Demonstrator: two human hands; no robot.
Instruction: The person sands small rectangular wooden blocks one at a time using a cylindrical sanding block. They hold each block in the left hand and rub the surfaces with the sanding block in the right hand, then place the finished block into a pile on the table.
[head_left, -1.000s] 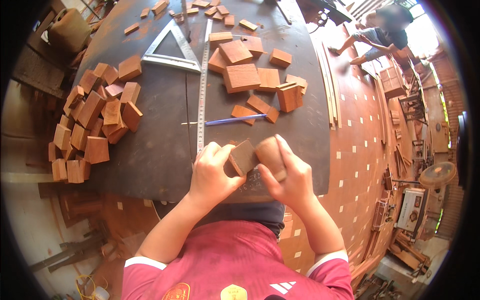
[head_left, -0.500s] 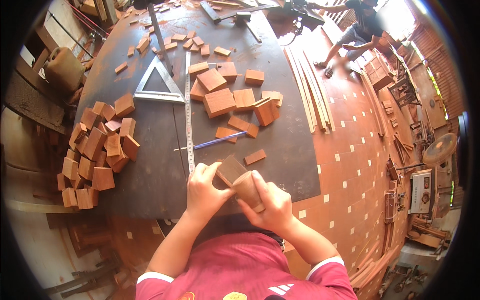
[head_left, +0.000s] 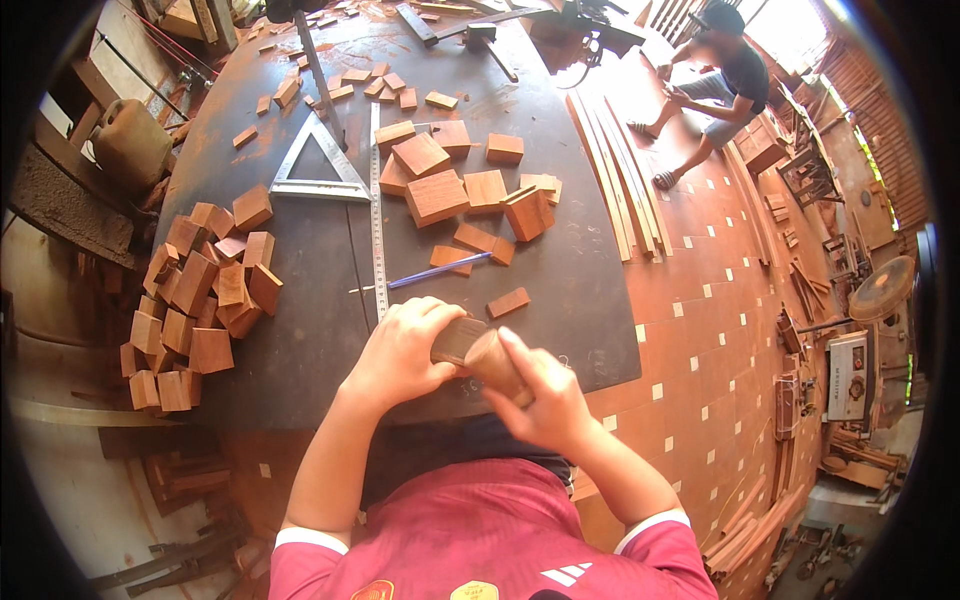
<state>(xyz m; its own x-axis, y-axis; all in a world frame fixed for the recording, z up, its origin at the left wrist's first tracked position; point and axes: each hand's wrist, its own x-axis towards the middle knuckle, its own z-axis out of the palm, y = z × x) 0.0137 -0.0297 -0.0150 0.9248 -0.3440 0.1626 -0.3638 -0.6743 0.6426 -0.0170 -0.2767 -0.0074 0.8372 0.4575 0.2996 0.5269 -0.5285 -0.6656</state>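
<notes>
My left hand [head_left: 402, 345] is closed around a dark brown wooden block [head_left: 457, 341], its fingers over the top and thumb beneath. My right hand [head_left: 548, 392] grips a light brown cylinder [head_left: 500, 372]; whether it is solid wood or wrapped in something I cannot tell. The cylinder's upper end meets or nearly meets the block's right side. Both are held above the table's front edge. Just beyond them lie a small wooden block [head_left: 508, 302] and a blue pen [head_left: 440, 269]. A steel ruler [head_left: 378, 230] runs away from my left hand.
A heap of reddish wooden blocks [head_left: 200, 285] covers the left of the dark table [head_left: 300, 340]. More blocks [head_left: 437, 197] lie beyond my hands, beside a metal set square [head_left: 318, 165]. Long wood strips [head_left: 615, 180] rest right of the table, near another person [head_left: 735, 75].
My left hand has shifted its hold further over the block, and the block has turned and tilted. The cylinder stays beside it. The other person has straightened and brought their hands together.
</notes>
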